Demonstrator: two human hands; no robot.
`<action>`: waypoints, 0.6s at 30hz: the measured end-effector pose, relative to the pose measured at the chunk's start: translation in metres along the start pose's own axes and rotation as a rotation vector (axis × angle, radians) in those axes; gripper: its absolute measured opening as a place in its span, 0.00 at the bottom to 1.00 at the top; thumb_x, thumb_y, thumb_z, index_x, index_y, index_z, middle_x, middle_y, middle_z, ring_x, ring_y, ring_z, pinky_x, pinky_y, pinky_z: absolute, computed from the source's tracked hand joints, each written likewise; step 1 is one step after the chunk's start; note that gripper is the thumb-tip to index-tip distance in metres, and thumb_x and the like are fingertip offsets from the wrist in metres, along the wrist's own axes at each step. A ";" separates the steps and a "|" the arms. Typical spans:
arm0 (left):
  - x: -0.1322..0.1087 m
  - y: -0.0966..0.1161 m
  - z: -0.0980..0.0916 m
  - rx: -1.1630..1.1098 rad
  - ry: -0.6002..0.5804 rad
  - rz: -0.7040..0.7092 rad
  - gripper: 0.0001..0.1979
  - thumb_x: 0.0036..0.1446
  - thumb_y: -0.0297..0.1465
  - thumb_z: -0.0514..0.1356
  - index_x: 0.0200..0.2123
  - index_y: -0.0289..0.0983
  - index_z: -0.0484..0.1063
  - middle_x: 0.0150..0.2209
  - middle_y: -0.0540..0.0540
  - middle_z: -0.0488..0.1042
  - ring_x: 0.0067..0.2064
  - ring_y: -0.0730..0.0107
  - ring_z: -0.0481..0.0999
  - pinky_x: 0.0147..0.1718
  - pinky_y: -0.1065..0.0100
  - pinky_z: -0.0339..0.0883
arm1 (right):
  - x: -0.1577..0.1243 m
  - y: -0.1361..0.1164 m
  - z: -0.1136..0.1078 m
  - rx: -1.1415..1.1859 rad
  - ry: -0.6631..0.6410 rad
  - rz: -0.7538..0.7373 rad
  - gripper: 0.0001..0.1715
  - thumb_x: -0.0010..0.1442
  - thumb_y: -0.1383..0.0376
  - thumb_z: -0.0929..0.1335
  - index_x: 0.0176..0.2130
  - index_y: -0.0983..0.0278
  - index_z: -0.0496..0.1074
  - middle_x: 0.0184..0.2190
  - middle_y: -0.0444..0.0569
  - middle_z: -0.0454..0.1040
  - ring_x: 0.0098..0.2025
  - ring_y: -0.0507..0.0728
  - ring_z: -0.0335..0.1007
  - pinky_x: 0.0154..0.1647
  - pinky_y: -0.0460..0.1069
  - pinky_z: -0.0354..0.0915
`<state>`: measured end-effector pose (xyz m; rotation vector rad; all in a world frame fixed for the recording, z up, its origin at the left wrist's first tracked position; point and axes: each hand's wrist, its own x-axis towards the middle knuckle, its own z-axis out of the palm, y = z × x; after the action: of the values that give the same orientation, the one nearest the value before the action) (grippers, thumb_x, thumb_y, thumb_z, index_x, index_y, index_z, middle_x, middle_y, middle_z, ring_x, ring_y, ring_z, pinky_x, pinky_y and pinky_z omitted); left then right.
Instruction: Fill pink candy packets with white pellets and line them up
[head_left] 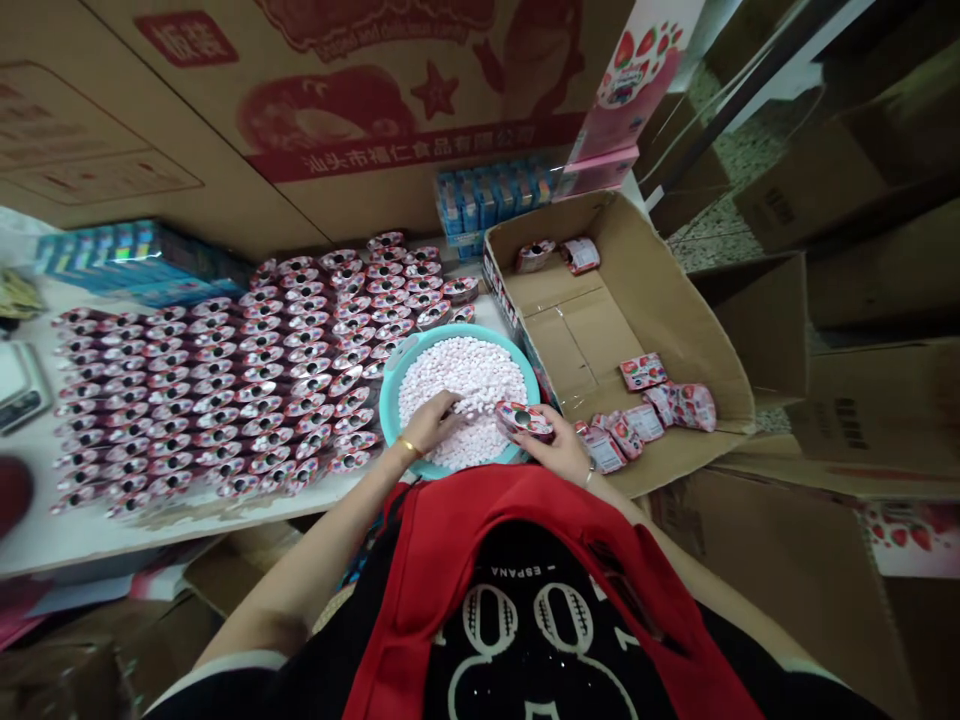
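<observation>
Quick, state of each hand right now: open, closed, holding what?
Left hand: at the white pellets in the turquoise basin; whether its grip holds any cannot be told.
Right hand: closed, holding a small packet.

One head-height view, forward and down

Before you on the counter (pixel 52 530) sits a basin (pixel 388 400) of small candies (pixel 457 365), standing packets (pixel 217 385) rowed to its left; right of it, a cardboard tray (pixel 637 315) holds loose packets (pixel 643 423). Behind the rows stands a large carton (pixel 187 120).
</observation>
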<state>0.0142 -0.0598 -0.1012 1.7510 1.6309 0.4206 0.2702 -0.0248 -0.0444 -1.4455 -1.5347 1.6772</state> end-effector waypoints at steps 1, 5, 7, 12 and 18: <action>-0.005 0.001 -0.012 0.002 0.020 0.018 0.13 0.59 0.35 0.53 0.45 0.37 0.65 0.39 0.45 0.70 0.39 0.69 0.70 0.40 0.67 0.65 | 0.005 0.004 0.004 -0.074 0.017 -0.065 0.22 0.48 0.58 0.71 0.42 0.62 0.67 0.38 0.49 0.74 0.40 0.58 0.70 0.44 0.53 0.66; -0.023 0.011 -0.059 0.064 0.060 0.064 0.13 0.60 0.35 0.52 0.46 0.37 0.65 0.40 0.44 0.70 0.40 0.69 0.70 0.42 0.67 0.65 | 0.027 0.013 0.019 -0.282 0.045 -0.273 0.19 0.52 0.64 0.68 0.45 0.62 0.67 0.43 0.53 0.70 0.47 0.60 0.68 0.50 0.55 0.64; -0.029 0.021 -0.078 0.102 0.039 0.079 0.13 0.60 0.34 0.52 0.47 0.38 0.65 0.42 0.44 0.70 0.42 0.68 0.70 0.43 0.67 0.65 | 0.038 0.015 0.026 -0.339 0.039 -0.339 0.20 0.52 0.68 0.66 0.46 0.62 0.67 0.44 0.54 0.69 0.48 0.61 0.66 0.51 0.56 0.64; -0.029 0.053 -0.097 0.325 -0.089 0.066 0.12 0.60 0.32 0.50 0.46 0.38 0.66 0.42 0.44 0.71 0.43 0.66 0.71 0.41 0.66 0.65 | 0.052 0.014 0.037 -0.439 -0.041 -0.465 0.26 0.50 0.74 0.65 0.50 0.63 0.65 0.46 0.55 0.67 0.50 0.62 0.63 0.54 0.58 0.62; -0.017 0.105 -0.088 0.604 -0.127 -0.083 0.12 0.60 0.27 0.47 0.43 0.38 0.66 0.37 0.43 0.70 0.39 0.63 0.72 0.36 0.64 0.64 | 0.049 0.016 0.043 -0.474 -0.077 -0.510 0.30 0.50 0.74 0.64 0.53 0.61 0.64 0.47 0.54 0.66 0.51 0.62 0.61 0.55 0.59 0.62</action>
<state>0.0306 -0.0494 0.0356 2.0692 1.8474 -0.2516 0.2202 -0.0071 -0.0850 -1.0565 -2.2203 1.1224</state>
